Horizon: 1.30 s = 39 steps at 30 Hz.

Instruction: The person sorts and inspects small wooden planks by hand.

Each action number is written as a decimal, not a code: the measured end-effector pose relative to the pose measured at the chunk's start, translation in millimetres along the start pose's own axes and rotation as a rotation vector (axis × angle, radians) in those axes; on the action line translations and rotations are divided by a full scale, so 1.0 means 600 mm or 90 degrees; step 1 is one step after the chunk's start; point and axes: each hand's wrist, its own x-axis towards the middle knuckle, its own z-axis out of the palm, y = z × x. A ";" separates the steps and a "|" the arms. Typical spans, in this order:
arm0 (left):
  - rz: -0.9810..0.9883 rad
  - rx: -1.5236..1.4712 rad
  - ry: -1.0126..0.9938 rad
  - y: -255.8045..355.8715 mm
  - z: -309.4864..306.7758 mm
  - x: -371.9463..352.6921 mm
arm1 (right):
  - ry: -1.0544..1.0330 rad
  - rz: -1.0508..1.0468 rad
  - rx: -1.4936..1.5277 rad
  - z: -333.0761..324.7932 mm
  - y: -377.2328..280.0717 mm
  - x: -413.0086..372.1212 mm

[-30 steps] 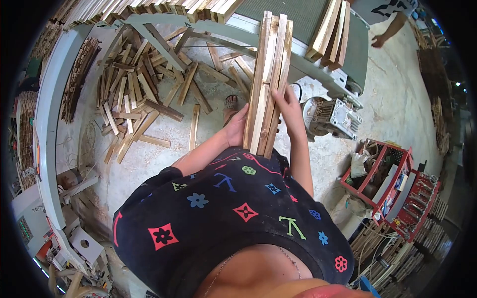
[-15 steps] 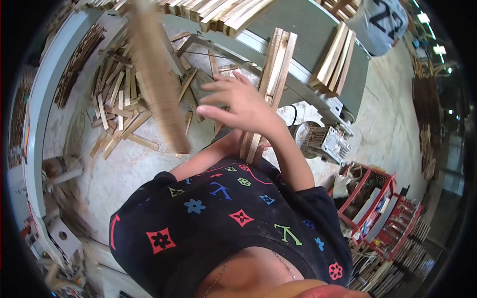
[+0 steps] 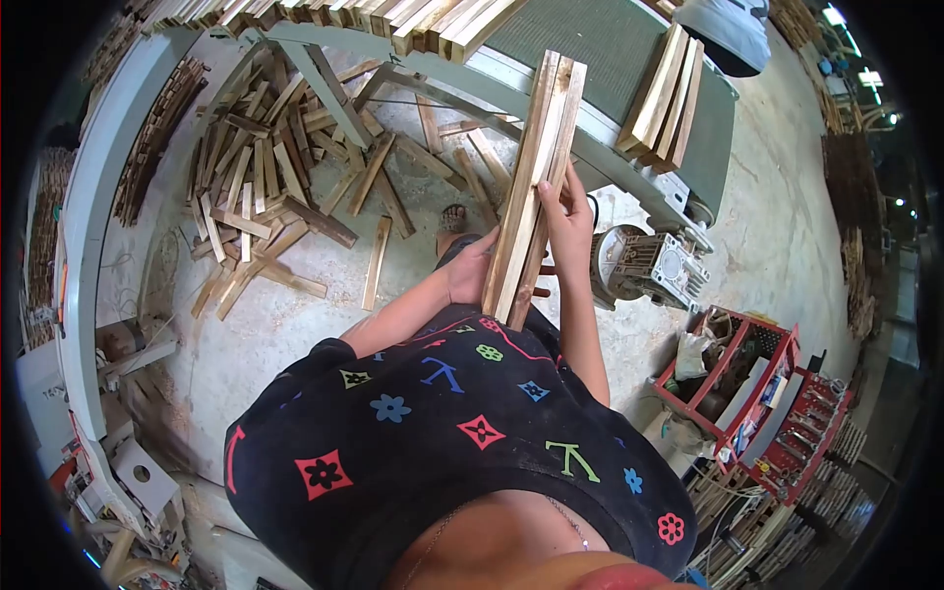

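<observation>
I hold a bundle of long wooden slats (image 3: 536,167) upright against my front. My left hand (image 3: 470,273) cups the bundle's lower left side. My right hand (image 3: 568,214) grips it higher up on the right, fingers laid over the slats. The bundle's top reaches over the edge of the green conveyor belt (image 3: 590,44). A separate stack of slats (image 3: 664,93) lies on that belt to the right.
Many loose slats (image 3: 275,187) lie scattered on the concrete floor to my left. A grey machine frame (image 3: 88,226) curves along the left. A motor (image 3: 654,265) sits under the belt. Red tool racks (image 3: 777,403) stand at the right. Another person's torso (image 3: 723,25) is at the top right.
My right hand tossed one slat leftward toward the floor pile, then returned to the bundle. The bundle now has fewer slats.
</observation>
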 end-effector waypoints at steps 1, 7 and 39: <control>0.017 0.019 0.039 0.002 0.001 -0.004 | -0.001 -0.005 -0.115 -0.004 -0.008 0.001; 0.042 0.022 0.145 0.029 -0.025 -0.012 | 0.051 -0.172 -0.504 0.063 -0.017 0.010; 0.008 -0.025 0.103 0.063 0.040 0.177 | 0.216 -0.020 -0.752 -0.083 -0.095 0.158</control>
